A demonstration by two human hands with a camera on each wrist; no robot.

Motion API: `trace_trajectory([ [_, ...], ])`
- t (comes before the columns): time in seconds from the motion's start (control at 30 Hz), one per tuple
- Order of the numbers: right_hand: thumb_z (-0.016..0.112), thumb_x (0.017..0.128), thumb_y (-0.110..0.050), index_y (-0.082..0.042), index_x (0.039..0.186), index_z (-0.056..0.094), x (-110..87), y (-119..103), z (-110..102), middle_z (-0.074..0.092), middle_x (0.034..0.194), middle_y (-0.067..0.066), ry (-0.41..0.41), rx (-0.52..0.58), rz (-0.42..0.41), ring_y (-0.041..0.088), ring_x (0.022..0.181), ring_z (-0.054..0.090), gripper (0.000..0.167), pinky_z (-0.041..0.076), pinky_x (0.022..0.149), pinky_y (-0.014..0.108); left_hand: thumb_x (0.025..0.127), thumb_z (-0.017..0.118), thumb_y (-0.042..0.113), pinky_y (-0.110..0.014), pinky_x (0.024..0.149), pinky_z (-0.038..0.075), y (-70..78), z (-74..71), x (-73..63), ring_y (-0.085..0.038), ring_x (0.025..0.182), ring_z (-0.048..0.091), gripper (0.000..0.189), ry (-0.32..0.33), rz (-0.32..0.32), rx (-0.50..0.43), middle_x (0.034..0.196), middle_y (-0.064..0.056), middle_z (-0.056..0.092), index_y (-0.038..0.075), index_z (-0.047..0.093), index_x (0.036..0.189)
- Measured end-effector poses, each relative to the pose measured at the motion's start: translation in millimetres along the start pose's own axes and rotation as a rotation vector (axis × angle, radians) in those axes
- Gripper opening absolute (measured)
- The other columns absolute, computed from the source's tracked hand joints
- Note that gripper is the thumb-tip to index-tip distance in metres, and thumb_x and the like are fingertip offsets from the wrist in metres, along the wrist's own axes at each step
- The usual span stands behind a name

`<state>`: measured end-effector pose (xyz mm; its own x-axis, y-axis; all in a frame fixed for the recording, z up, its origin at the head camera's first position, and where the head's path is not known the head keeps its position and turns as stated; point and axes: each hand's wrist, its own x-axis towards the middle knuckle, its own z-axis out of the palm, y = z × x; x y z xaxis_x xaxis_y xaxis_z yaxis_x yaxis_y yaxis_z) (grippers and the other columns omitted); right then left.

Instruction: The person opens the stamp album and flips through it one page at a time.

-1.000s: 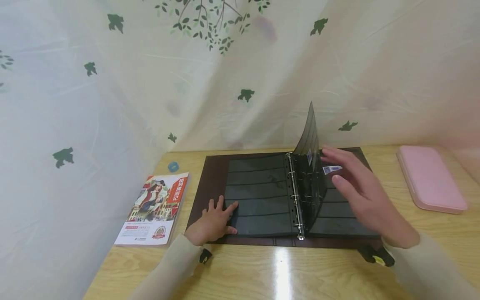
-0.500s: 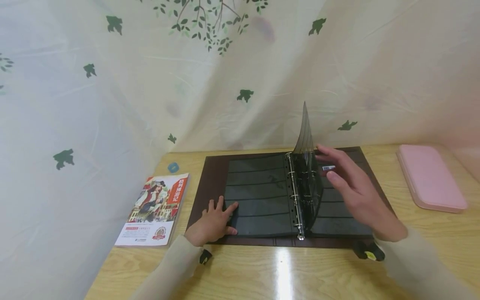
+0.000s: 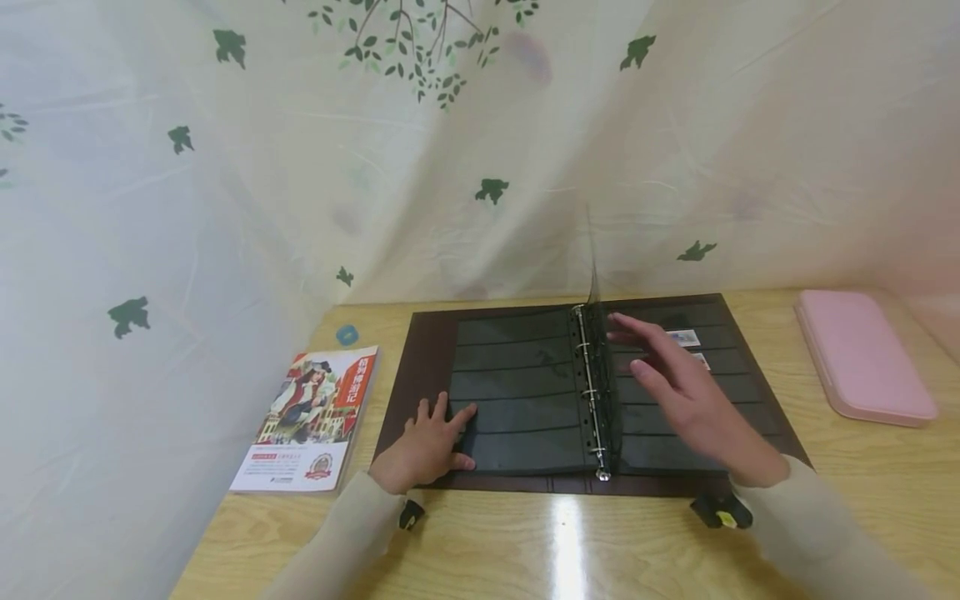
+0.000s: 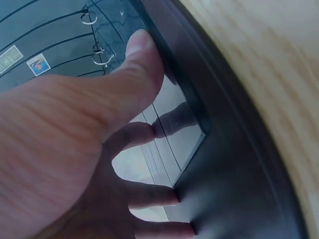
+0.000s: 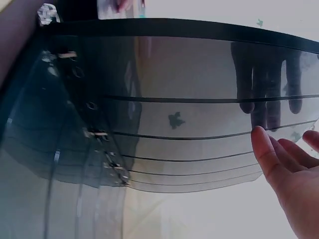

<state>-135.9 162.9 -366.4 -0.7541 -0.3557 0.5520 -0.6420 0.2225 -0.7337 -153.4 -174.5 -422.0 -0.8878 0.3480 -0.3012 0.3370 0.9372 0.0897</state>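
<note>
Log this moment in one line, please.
left hand: rests on binder | right hand: beside upright page | stamps: binder's right side

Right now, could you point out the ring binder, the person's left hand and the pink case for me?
Ring binder (image 3: pixel 517 379): head view, on the dark page lying flat at left.
Left hand (image 3: pixel 424 442): head view, on the back of the hand.
Pink case (image 3: pixel 862 354): head view, on its top.

White Chinese title "格列佛游记" (image 3: pixel 362 380) on the book's cover (image 3: pixel 306 421)
</note>
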Motion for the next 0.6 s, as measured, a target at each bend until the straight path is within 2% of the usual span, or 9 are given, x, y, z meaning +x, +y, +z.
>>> trace_trajectory([
  [0.13,0.044,0.098,0.002,-0.01,0.147,0.033,-3.6,6,6,0.045,0.139,0.004,-0.033,-0.011,0.051,0.023,0.123,0.045,0.052,0.042,0.091,0.018,0.08,0.065,0.052,-0.062,0.091,0.038,-1.8,-1.5,-2.1,-0.051,0.129,0.028,0.077,0.046,0.03,0.026,0.148,-0.027,0.025,0.022,0.038,0.146],
  [0.23,0.045,0.1,-0.005,-0.012,0.147,0.031,-5.4,11,11,0.045,0.14,0.005,-0.081,-0.028,0.128,0.023,0.124,0.045,0.05,0.04,0.093,0.018,0.079,0.066,0.053,-0.062,0.089,0.039,-3.6,-2.3,-3.5,-0.049,0.127,0.032,0.077,0.073,0.047,0.036,0.146,-0.027,0.028,0.021,0.04,0.145],
  [0.47,0.047,0.101,-0.022,-0.016,0.149,0.028,-8.4,18,18,0.041,0.143,0.008,-0.223,-0.089,0.259,0.031,0.122,0.047,0.052,0.042,0.093,0.051,0.074,0.07,0.057,-0.061,0.091,0.038,-11.1,-0.4,-2.8,-0.042,0.126,0.037,0.083,0.131,0.045,0.016,0.145,-0.021,0.035,0.015,0.046,0.141],
  [0.6,0.047,0.101,-0.029,-0.014,0.147,0.033,-8.9,19,22,0.039,0.145,0.008,-0.275,-0.14,0.282,0.033,0.123,0.045,0.05,0.039,0.095,0.054,0.072,0.071,0.061,-0.057,0.092,0.039,-17.3,0.7,-1.9,-0.037,0.125,0.04,0.085,0.17,0.051,0.029,0.144,-0.017,0.039,0.013,0.048,0.138],
])
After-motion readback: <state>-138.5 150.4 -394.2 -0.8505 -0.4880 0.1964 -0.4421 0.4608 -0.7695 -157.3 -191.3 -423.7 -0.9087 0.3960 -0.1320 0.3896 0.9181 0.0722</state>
